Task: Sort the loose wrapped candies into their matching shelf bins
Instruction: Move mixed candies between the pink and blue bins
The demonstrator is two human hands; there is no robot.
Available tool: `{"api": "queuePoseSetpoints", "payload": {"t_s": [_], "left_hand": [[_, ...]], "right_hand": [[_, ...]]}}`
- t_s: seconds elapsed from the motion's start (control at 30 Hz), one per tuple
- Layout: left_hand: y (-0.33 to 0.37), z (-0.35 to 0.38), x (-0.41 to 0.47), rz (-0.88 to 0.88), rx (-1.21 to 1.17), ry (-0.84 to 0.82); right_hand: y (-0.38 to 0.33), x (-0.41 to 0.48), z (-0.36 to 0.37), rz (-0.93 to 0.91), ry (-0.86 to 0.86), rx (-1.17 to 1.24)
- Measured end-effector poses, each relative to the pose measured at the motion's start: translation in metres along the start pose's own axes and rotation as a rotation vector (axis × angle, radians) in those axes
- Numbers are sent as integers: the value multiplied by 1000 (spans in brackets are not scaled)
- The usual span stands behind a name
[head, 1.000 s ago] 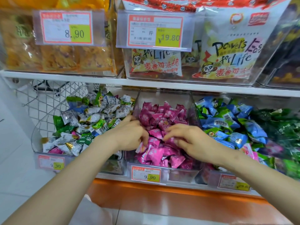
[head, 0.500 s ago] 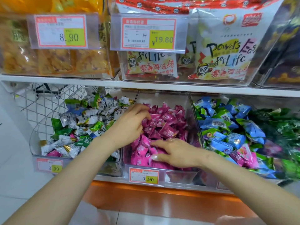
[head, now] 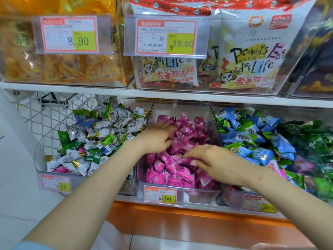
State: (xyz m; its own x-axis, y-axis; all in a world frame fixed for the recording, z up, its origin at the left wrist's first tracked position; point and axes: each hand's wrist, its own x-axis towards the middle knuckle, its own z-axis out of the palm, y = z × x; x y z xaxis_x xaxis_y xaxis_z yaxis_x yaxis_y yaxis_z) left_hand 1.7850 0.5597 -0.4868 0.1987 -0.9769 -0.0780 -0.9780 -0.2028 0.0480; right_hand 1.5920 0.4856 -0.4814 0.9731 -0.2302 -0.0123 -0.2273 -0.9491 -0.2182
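1. raking into the pink candies (head: 180,177), the left hand (head: 156,139) bends its fingers down into the heap. whether they pinch a wrapper is hidden, so i cannot tell.
2. the right hand (head: 214,163) lies low over the front of the same heap, fingers stretched out and loose, holding nothing.
3. both hands are inside the middle bin (head: 182,109), which shows only pink, so its contents look matched.
4. the step in hand seems to be settling pink pieces. it goes best with flat fingers pushing toward the back, so that nothing slides over the low front lip above the price tag (head: 160,194).
5. a stray pink wrapper (head: 60,169) lies in the left bin (head: 38,156) among white and green candies (head: 100,134).
6. another pinkish piece (head: 273,166) sits in the right bin (head: 232,197) beside the blue candies (head: 252,138).
7. each stray is probably best pinched singly by its twisted end, since a scoop would drag its neighbours along.
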Motion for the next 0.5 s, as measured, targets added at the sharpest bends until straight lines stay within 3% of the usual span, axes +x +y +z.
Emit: {"api": "queuePoseSetpoints", "payload": {"t_s": [0.13,0.37,0.5], "left_hand": [[0,3,-3,44,113,-66],[14,2,-18,65,0,-328],[17,-9,-33,108,-69,-383]], "right_hand": [[19,-3,-18,46,65,-70],[28,2,-16,44,-2,-109],[31,7,-16,43,4,-108]]}}
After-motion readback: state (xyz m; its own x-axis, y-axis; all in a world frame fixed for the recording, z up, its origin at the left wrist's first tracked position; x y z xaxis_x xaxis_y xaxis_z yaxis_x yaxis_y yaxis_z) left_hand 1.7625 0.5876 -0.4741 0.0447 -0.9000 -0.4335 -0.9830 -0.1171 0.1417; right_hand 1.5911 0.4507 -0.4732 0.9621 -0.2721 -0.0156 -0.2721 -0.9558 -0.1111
